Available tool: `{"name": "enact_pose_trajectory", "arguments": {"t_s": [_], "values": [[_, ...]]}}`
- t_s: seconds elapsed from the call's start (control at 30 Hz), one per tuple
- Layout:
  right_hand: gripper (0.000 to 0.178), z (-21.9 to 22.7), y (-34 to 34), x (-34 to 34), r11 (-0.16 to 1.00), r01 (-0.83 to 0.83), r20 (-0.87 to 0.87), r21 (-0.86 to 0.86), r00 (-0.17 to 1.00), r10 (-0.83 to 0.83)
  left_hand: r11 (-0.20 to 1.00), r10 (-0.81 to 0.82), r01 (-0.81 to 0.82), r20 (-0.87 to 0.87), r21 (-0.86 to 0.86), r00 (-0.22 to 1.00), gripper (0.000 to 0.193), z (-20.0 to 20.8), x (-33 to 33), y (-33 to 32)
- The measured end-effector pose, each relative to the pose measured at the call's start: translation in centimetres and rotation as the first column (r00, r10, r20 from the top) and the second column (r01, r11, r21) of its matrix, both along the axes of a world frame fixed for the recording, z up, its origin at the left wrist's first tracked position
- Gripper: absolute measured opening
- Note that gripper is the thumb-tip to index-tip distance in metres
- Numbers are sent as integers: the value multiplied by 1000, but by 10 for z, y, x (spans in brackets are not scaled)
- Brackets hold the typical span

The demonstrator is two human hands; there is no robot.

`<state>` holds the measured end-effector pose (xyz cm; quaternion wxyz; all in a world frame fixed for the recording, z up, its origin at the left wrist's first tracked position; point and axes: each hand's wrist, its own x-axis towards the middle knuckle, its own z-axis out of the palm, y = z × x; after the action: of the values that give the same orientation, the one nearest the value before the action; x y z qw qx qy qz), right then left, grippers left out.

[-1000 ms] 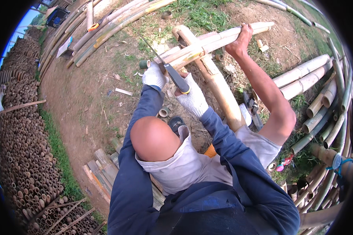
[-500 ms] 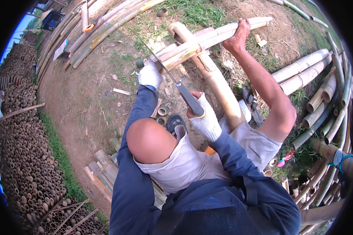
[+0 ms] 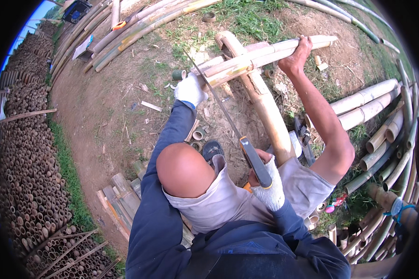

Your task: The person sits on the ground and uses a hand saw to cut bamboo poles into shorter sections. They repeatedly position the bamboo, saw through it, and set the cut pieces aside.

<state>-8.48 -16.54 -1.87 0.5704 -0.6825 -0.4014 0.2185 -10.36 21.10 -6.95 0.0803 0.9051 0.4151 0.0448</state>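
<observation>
Stockpile of cut bamboo culms [image 3: 32, 162] occupies the left side, round ends exposed. Bamboo support [image 3: 267, 109] slopes away from the seated person's lap. Bamboo lengths [image 3: 265, 56] lie side by side across its upper part, with a bare right foot [image 3: 292, 63] on top. Handsaw [image 3: 255, 162], grey-handled with yellow trim, extends diagonally, its blade passing the left end of the bamboo lengths; blade contact cannot be determined. Right hand [image 3: 269, 186], in a white glove with exposed fingertips, is closed around the saw handle. Left hand [image 3: 191, 90], white-gloved, touches that left end; finger closure cannot be determined. Blue print [image 3: 246, 250] on the dark top is illegible.
</observation>
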Motion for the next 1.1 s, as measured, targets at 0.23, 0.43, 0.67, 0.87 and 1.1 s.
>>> {"name": "enact_pose_trajectory", "arguments": {"t_s": [0.23,0.43,0.67,0.87,1.1], "values": [[60,-36,134,35,1000,0,-142,8,990,1,996,15,-34,-208,-88,978,79,23,4,-4],[49,2,-31,-20,999,20,-100,-49,995,-25,995,-34,12,-222,-97,975,80,14,3,3],[60,-16,67,10,1000,7,-198,-30,980,-13,989,21,-45,-166,-142,986,73,10,6,13],[62,-23,50,2,998,34,-164,47,986,-26,995,-38,20,-190,-96,981,78,18,4,3],[54,27,-5,1,993,29,-150,117,989,-11,997,9,-21,-163,-72,987,78,8,5,5]]}}
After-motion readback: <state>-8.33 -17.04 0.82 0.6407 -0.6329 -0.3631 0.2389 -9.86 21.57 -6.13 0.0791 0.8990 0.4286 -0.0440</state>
